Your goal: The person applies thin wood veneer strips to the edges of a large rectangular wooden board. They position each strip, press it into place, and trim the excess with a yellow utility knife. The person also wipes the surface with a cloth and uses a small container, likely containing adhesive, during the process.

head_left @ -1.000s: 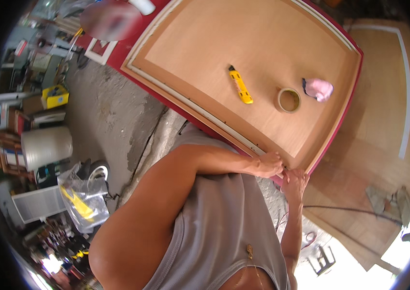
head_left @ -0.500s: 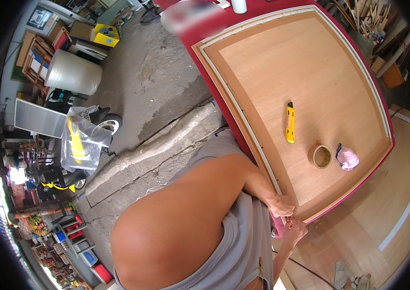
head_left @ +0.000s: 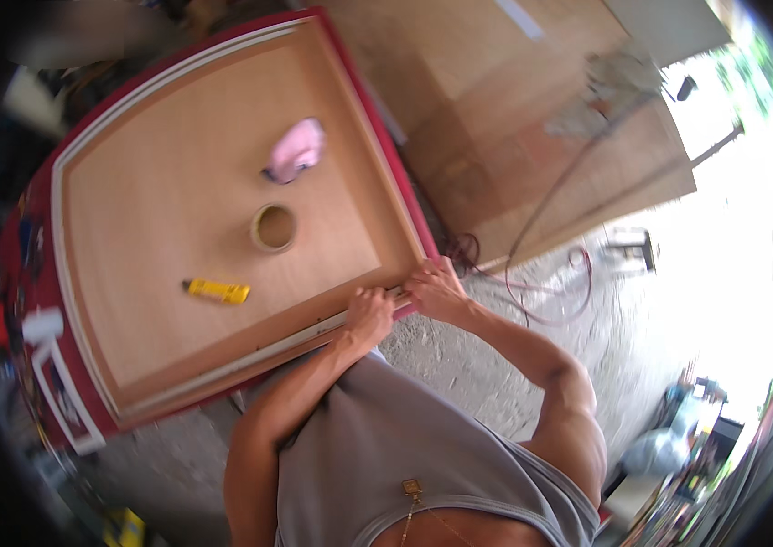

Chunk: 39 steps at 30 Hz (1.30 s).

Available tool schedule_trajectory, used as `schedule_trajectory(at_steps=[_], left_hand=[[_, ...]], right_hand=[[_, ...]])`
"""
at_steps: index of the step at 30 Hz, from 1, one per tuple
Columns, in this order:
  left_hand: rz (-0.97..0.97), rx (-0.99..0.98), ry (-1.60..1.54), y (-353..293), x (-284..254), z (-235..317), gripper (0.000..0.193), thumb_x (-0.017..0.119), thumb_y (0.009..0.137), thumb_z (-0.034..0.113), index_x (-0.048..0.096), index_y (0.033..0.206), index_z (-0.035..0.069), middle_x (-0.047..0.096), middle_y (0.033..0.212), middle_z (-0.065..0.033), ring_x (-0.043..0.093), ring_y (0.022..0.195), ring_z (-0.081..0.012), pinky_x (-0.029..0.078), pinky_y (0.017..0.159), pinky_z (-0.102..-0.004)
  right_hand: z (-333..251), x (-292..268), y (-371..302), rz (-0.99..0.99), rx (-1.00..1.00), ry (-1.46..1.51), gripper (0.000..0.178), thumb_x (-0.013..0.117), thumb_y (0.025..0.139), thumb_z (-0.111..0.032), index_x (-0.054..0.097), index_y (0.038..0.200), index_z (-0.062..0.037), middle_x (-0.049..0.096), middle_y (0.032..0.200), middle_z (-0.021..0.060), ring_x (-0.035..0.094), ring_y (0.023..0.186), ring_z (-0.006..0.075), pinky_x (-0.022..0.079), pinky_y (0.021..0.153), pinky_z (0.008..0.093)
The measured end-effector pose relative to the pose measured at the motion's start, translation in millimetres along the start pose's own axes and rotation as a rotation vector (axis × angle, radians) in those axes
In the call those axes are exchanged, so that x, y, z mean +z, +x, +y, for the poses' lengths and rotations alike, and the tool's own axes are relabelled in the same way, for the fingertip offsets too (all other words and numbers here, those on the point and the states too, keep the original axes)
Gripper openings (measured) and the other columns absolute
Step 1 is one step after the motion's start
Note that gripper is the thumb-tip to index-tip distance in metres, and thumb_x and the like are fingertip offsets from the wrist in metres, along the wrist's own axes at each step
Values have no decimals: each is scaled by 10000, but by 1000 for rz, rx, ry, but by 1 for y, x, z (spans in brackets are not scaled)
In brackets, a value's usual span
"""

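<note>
A large wooden panel (head_left: 176, 191) with a raised frame lies on a red-covered table (head_left: 363, 100). A pale strip (head_left: 55, 210) runs along its frame. At the near right corner my left hand (head_left: 371, 314) has its fingers curled over the frame's edge. Right beside it, my right hand (head_left: 435, 290) is closed round the corner; anything small between the fingers is hidden. On the panel rest a yellow utility knife (head_left: 218, 291), a roll of tape (head_left: 274, 227) and a crumpled pink cloth (head_left: 298, 149).
Large plywood sheets (head_left: 468, 118) lie beyond the table to the right. A reddish hose (head_left: 546, 319) coils on the concrete floor (head_left: 477, 365). A white frame-shaped piece (head_left: 67, 392) lies at the table's left end. Clutter and a plastic bag (head_left: 655, 451) stand at lower right.
My view has swung to the right, so the panel now appears turned and further left. Both hands stay together at the same corner. Knife, tape and cloth keep their places on the panel.
</note>
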State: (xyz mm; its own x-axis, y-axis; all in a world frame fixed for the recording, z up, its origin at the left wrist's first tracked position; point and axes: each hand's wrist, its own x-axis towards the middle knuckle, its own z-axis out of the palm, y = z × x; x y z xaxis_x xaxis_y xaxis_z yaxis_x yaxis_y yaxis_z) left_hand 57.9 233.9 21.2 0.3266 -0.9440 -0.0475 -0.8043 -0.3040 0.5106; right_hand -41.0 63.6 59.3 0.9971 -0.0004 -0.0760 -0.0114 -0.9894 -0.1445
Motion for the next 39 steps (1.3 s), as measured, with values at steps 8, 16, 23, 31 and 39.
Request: schedule_trajectory(at_steps=[8,16,23,31,39], left_hand=[[-88,-129,-123,3,-9,7,280,740,701,194,671,945,74,678,890,-133,669,844,-316,458,823,-446],[-125,-33,170,-1,-18,11,329,736,725,221,656,1004,66,674,925,-130,669,871,-297,416,842,-477],[-149,-83,211,-14,-21,11,333,704,776,250,629,1047,73,644,941,-120,650,915,-283,409,845,-492],[-111,-38,167,-28,-9,-9,375,711,769,242,630,1095,76,639,946,-106,646,913,-277,397,840,-469],[-90,-203,56,-67,-34,-16,467,778,704,315,649,1101,105,619,1026,-93,590,1032,-278,392,888,-458]], right_hand=[[3,-2,-24,-32,73,33,92,673,768,-275,662,780,-184,579,804,-50,516,961,175,339,830,398],[7,-10,-13,-137,-41,-64,251,719,690,-347,653,868,-183,586,889,-40,517,1001,168,340,843,393],[9,-14,-18,-61,-32,-69,371,731,685,-256,687,1051,-209,577,1104,-50,461,1143,216,357,937,419],[-14,21,-13,51,-53,47,420,793,604,-166,651,999,-143,607,1042,13,500,1081,232,369,942,424],[-31,7,-6,153,-3,103,581,804,617,-98,588,1154,-147,616,973,37,512,1107,258,353,964,458]])
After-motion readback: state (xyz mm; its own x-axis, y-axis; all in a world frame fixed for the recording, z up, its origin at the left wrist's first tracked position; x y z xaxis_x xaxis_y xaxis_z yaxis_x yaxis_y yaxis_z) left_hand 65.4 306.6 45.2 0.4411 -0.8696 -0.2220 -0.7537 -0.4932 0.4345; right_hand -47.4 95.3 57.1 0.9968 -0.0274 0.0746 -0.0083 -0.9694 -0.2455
